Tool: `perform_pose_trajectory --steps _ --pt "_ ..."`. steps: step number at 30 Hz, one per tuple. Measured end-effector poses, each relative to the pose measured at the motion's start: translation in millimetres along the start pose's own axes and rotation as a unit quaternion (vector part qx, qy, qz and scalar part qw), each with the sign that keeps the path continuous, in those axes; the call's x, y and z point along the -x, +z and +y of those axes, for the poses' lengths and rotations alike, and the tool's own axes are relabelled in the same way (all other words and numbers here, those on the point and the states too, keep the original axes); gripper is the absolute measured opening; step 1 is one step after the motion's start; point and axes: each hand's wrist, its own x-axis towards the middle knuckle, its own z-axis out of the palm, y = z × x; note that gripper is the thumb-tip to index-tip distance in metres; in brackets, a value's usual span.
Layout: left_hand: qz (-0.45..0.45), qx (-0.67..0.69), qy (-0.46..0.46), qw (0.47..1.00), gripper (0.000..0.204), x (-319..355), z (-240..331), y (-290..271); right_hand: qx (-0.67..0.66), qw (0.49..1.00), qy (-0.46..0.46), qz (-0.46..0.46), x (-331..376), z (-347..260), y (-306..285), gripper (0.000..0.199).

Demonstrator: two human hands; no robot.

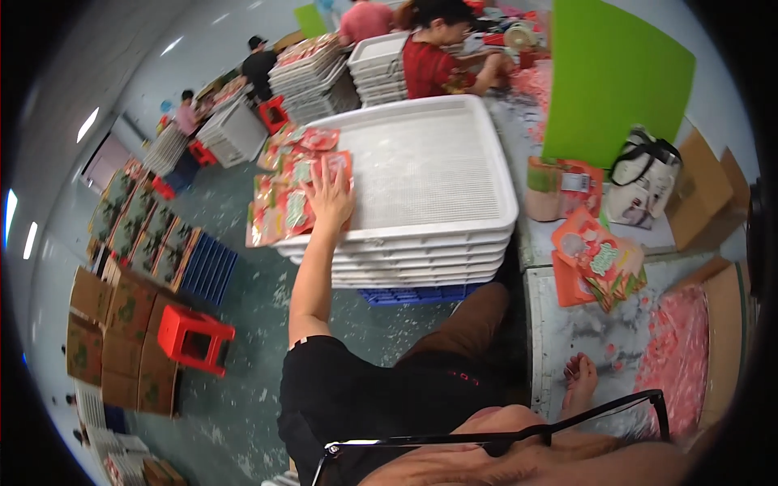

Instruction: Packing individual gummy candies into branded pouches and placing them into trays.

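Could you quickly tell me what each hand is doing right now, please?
Left hand: open, flat on the snack packets in the white tray.
Right hand: resting on the table, holding nothing.

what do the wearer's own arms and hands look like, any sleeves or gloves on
Both hands are bare, with no gloves. The left hand shows no ring, watch or band, and its forearm is uncovered up to a short black sleeve near the shoulder. The right hand is also ungloved, its fingers bare; its arm is mostly hidden at the lower edge, so any sleeve there cannot be told.
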Motion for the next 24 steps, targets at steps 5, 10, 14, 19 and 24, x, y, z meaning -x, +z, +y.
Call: perform_pose_trajectory --steps 5,10,14,19,24 --pt "0.007 0.043 0.21 0.977 0.038 -2 -77 72 -0.013 0.998 -0.058 -0.028 -16 19 -24 0.017" --pt "-0.186 -0.051 0.009 0.981 0.053 -16 -45 24 0.125 0.973 -0.169 0.09 -25 -1 -27 0.019" --pt "0.114 0.161 0.125 0.972 0.039 -26 55 -20 0.26 0.897 -0.31 0.181 -38 -10 -20 0.019" --pt "-0.004 0.552 0.214 0.805 0.019 50 288 -114 0.379 0.85 -0.334 0.151 -52 1 6 0.016" --pt "-0.119 0.645 0.294 0.696 0.057 121 477 -131 0.501 0.733 -0.422 0.185 -51 28 3 0.03"
